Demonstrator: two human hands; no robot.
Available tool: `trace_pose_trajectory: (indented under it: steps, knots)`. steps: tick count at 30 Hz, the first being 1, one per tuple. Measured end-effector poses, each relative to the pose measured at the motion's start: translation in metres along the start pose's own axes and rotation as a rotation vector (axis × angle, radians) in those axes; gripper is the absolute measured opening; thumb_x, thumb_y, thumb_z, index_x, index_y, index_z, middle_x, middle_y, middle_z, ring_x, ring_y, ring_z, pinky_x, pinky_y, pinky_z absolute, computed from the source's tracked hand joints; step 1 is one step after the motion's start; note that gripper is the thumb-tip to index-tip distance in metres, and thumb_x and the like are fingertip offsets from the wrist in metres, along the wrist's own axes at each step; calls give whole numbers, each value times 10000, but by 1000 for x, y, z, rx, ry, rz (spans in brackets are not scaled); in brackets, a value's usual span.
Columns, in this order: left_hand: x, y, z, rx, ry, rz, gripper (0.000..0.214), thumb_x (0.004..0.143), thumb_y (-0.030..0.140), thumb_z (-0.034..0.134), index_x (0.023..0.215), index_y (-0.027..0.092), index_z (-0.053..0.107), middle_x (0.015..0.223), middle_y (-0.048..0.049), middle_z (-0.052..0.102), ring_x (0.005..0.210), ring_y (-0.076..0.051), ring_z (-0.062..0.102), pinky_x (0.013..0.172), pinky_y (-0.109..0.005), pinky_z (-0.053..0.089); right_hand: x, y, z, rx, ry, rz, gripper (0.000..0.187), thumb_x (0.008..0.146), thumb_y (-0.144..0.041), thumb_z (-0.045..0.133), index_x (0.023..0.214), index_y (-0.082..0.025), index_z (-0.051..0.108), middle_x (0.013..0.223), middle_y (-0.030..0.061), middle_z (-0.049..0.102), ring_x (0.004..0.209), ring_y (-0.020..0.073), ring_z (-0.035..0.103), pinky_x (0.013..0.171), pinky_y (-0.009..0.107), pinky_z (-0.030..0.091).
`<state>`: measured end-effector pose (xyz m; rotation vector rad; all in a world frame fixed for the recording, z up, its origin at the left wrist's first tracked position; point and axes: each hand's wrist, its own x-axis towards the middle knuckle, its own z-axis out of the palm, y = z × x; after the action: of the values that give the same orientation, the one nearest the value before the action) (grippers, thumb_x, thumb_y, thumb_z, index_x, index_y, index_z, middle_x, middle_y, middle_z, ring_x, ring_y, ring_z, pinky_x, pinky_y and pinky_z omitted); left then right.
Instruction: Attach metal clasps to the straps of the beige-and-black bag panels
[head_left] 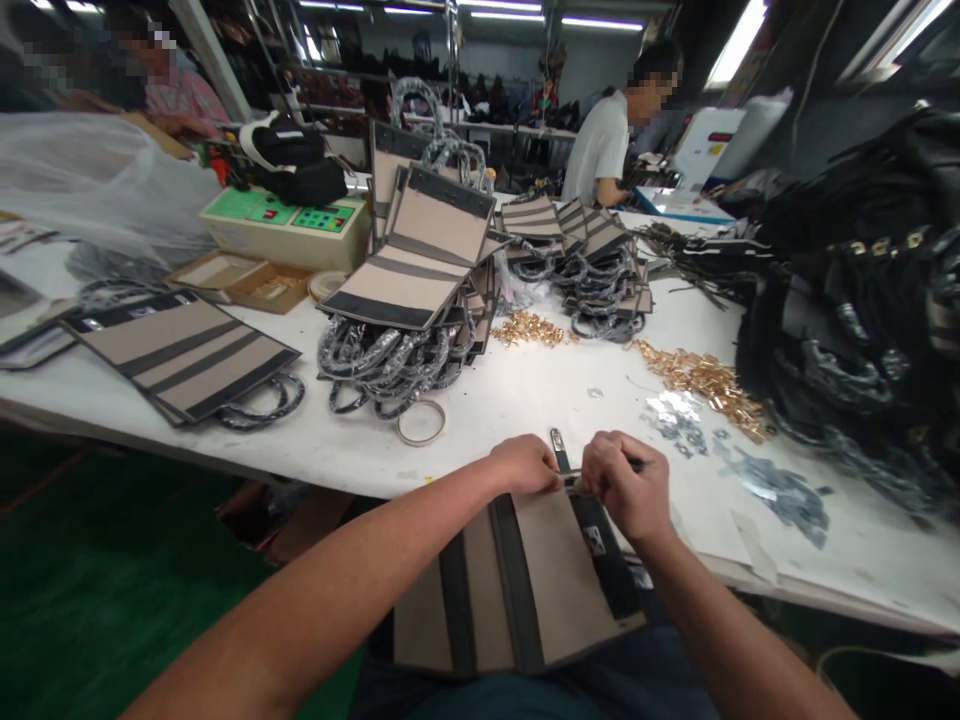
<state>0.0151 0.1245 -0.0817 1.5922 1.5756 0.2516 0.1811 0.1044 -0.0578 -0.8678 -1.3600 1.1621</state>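
A tan bag panel (559, 560) with black stripes and a black band rests across my lap, its far edge against the table's front edge. My left hand (529, 465) is closed at that far edge, fingertips pinching the panel. Beside it my right hand (626, 480) makes a fist just above the black band. A small dark end sticks out of this fist; the rest of what it grips is hidden. Between the hands a short black strap with a metal clasp (556, 440) points away from me. A silvery metal plate (594, 541) sits on the black band.
On the white table (517, 400) stand stacked bag panels (420, 260) with plastic-wrapped handles. Right lie gold metal fittings (705, 385) and thin metal plates (780, 495), beside piled black bags (840, 330). A tape roll (421, 423) lies near the front edge. A co-worker (600, 140) stands behind.
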Motion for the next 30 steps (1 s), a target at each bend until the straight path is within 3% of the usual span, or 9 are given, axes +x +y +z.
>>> trace_pose_trajectory:
  steps: [4,8,10,12,14,16,20,23,30]
  knots:
    - [-2,0,0,25,-25,27,123,702,322,726,716,208,771,635,29,637,667,-161,583,570,-270,364,1,6,-2,-14,29,-29,471,962,-350,624,525,-237,489,513,-17,512,495,150,464,528,319,376]
    - [-14,10,-5,121,48,47,146,749,320,696,702,189,740,627,9,647,649,-184,612,608,-280,422,1,5,7,-141,-21,3,488,953,-419,615,518,-238,490,506,-5,506,516,173,476,547,337,393]
    - [-24,13,-4,166,135,64,172,781,337,689,851,201,768,743,-12,715,729,-219,667,681,-309,485,6,6,11,-146,-18,-35,489,948,-442,619,519,-247,487,485,3,498,493,190,472,518,353,390]
    - [-39,9,6,188,299,137,326,826,306,666,1132,225,740,991,-46,759,913,-256,702,832,-373,537,10,4,12,-136,1,-65,483,945,-444,624,523,-257,483,456,4,485,459,198,458,485,358,383]
    - [-61,-1,26,220,506,308,481,868,248,636,1349,233,628,1254,-93,701,1139,-274,658,1008,-441,519,10,1,11,-130,9,-58,485,950,-445,620,522,-258,485,440,-5,478,440,190,451,477,349,385]
    - [-88,-14,53,280,630,477,543,898,255,645,1433,239,555,1415,-125,606,1295,-287,574,1123,-491,467,7,-1,7,-124,7,-30,496,953,-447,613,516,-249,488,446,-17,485,446,172,461,494,328,391]
    - [-131,-28,99,440,478,583,806,809,548,800,1512,295,497,1607,-149,433,1472,-382,416,1222,-619,348,6,4,-1,-112,-4,21,473,936,-434,633,528,-233,505,456,-39,493,451,138,450,491,288,363]
    - [-137,-26,116,507,310,584,1043,721,718,805,1590,312,395,1711,-176,259,1568,-421,256,1259,-668,236,7,6,-3,-105,-16,24,461,931,-417,640,530,-229,512,453,-43,494,441,127,445,479,276,354]
    - [-118,-14,127,630,223,512,1164,655,532,919,1619,287,314,1757,-182,73,1623,-389,70,1293,-640,104,9,0,-4,-80,-13,-4,434,928,-392,631,544,-229,509,441,-50,499,416,119,438,470,269,355]
